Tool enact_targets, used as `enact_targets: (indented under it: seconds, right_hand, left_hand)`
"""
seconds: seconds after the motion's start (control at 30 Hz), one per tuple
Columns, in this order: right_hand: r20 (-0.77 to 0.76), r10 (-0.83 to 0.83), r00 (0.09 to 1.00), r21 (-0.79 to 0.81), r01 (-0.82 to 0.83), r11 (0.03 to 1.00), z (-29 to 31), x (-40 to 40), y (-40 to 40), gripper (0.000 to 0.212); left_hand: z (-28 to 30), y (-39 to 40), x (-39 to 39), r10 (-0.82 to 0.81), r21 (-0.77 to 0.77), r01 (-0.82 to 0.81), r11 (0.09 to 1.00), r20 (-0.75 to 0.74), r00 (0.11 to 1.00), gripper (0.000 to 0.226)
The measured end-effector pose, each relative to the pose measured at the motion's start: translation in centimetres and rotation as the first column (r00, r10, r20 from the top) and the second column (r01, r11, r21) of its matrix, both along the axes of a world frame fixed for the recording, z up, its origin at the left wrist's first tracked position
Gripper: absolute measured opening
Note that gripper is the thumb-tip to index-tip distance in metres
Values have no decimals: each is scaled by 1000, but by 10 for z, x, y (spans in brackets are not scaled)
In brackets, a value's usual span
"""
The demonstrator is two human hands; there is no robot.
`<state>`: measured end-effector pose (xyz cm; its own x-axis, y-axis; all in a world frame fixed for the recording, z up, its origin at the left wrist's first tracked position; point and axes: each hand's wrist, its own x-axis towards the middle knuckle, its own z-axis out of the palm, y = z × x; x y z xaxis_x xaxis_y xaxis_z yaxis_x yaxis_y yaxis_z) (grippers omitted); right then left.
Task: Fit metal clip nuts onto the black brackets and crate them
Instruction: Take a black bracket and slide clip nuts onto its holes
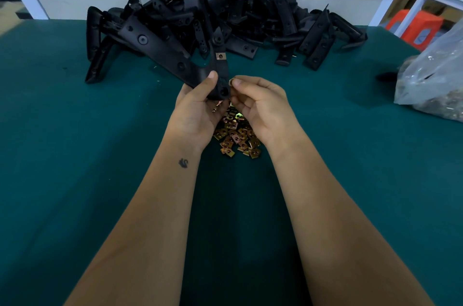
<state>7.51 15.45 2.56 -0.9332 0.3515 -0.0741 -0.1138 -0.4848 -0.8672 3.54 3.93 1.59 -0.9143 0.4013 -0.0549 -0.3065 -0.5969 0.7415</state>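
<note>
The forked black plastic bracket (175,55) is held above the table, its lower end gripped in the left hand (198,107), thumb curled over the front face and fingers wrapped behind. 1 square brass-coloured metal clip nut (219,56) already sits on the bracket's short upper arm, just above the thumb. Touching the right side of that grip, the right hand (260,102) pinches a second small clip nut (230,81) between thumb and forefinger, right against the bracket's edge (most of the nut is hidden by the fingertips). Directly beneath both hands lies a loose heap of brass-coloured clip nuts (236,139) on the dark green table mat (75,142). Beyond the held bracket, a large pile of black plastic brackets (225,12) rests against the pale wall. Well to the right of the hands sits a clear plastic bag (436,75) of small metal parts.
</note>
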Motion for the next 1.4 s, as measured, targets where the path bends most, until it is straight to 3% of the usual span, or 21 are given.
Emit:
enact_targets:
  seconds: [0.23, 0.67, 0.9, 1.07, 1.4]
  right_hand:
    - [-12, 66, 998, 66, -65, 996, 2, 1, -2, 18]
    - [-41, 15, 999, -77, -18, 997, 0, 0, -2, 20]
    - [-59, 4, 998, -19, -5, 1000, 0, -2, -6, 21]
    - [-50, -43, 998, -110, 37, 993, 0, 0, -7, 20]
    - [-47, -51, 998, -40, 49, 998, 3, 0, -18, 20]
  left_hand:
    - [0, 1, 1, -10, 1, 10, 1000, -18, 1000, 21]
    - [-4, 3, -2, -10, 20, 10, 1000, -20, 1000, 17]
    - [-5, 3, -2, 7, 27, -6, 1000, -35, 999, 11]
    - [-5, 7, -1, 16, 48, -14, 999, -37, 999, 13]
    - [-6, 7, 0, 51, 154, -50, 987, 2, 999, 13]
